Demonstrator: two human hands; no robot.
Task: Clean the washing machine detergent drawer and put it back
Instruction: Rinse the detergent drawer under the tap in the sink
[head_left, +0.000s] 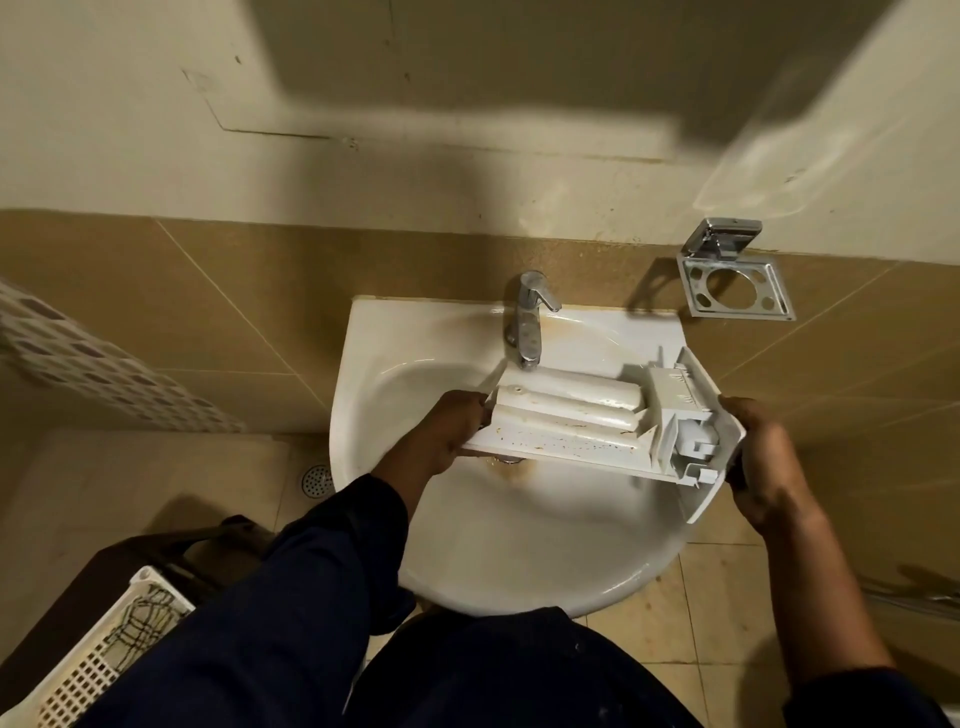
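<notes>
I hold a white plastic detergent drawer (571, 415) level above the white sink (498, 525), turned underside up, with brown specks and stains on its ribs. My left hand (451, 435) grips its narrow left end. My right hand (763, 462) grips the front panel at the right end. The drawer sits just below the chrome tap (527, 322). No water is visibly running.
A rust stain surrounds the sink's drain (506, 462). A chrome holder (732, 275) is fixed to the tiled wall at the right. A white laundry basket (88, 654) and a dark stool stand at lower left. A floor drain (316, 479) lies left of the sink.
</notes>
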